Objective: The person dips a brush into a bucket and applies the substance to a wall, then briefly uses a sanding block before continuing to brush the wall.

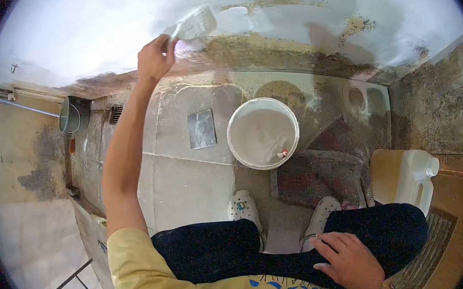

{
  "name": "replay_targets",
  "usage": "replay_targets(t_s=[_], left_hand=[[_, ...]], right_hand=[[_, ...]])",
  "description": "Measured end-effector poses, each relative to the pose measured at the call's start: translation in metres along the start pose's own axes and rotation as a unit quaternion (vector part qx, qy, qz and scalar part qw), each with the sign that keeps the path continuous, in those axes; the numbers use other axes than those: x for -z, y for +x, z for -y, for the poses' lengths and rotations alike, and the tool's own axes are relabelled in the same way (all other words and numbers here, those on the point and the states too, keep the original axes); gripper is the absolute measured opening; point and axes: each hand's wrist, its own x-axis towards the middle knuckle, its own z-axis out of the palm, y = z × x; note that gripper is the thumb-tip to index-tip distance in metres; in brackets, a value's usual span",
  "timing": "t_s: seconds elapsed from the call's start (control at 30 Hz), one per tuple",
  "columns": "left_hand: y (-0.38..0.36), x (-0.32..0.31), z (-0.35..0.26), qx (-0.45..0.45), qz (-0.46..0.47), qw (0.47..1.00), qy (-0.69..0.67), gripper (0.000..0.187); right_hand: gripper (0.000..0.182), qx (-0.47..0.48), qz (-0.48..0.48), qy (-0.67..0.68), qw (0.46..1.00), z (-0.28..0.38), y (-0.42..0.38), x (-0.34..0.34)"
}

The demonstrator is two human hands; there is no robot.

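head view: left hand point(156, 57) holds tool point(177, 29), shirt lettering point(315, 287) unreadable.

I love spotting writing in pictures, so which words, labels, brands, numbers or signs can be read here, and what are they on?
Nothing can be quoted with confidence.
Pale yellow T-shirt: dark lettering beside blue shapes on its front, too distorted to read.
Pale, speckled clog on the left foot: small badge, too small to read.
Translucent white plastic jug: no writing can be made out.
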Motion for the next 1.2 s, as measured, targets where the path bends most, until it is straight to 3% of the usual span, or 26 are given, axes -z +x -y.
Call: replay_targets(t_s=[0.17,0.27,0.3,0.5,0.6,0.73,0.8,0.87,1.1,1.2], left_hand=[[-0.029,0.015,0.081,0.084,-0.041,0.991,0.098,0.033],[-0.056,0.008,0.076,0.102,-0.025,0.99,0.097,0.035],[-0.06,-0.004,0.073,0.032,-0.06,0.997,0.032,0.033],[-0.013,-0.064,-0.066,-0.095,0.026,0.987,-0.128,0.029],[0.021,-0.077,-0.127,-0.139,-0.018,0.975,-0.173,0.03],[0.043,-0.073,-0.151,-0.114,-0.031,0.976,-0.185,0.031],[0.041,-0.068,-0.144,-0.09,-0.01,0.975,-0.203,0.032],[0.039,-0.075,-0.125,-0.101,-0.045,0.975,-0.192,0.033],[0.015,-0.047,-0.102,-0.054,-0.018,0.997,-0.053,0.04],[0.001,-0.052,-0.105,0.013,-0.018,0.999,-0.029,0.042]], right_hand=[[0.054,0.013,-0.041,0.015,0.999,0.007,-0.015,0.0],[0.048,0.004,-0.036,0.014,0.999,0.006,-0.016,-0.003],[0.051,-0.004,-0.017,0.002,1.0,0.004,-0.011,-0.004],[0.053,-0.029,-0.021,-0.021,0.999,0.01,-0.006,-0.005],[0.053,-0.033,-0.03,-0.003,0.999,0.017,-0.004,-0.004],[0.053,-0.037,-0.045,0.027,0.998,0.019,-0.005,-0.004],[0.053,-0.041,-0.043,0.025,0.998,0.017,-0.004,-0.004],[0.053,-0.037,-0.03,0.027,0.998,0.015,-0.001,-0.004],[0.05,-0.021,-0.001,0.014,1.0,0.004,0.013,0.001],[0.05,-0.013,0.002,0.013,1.0,0.004,0.015,0.004]])
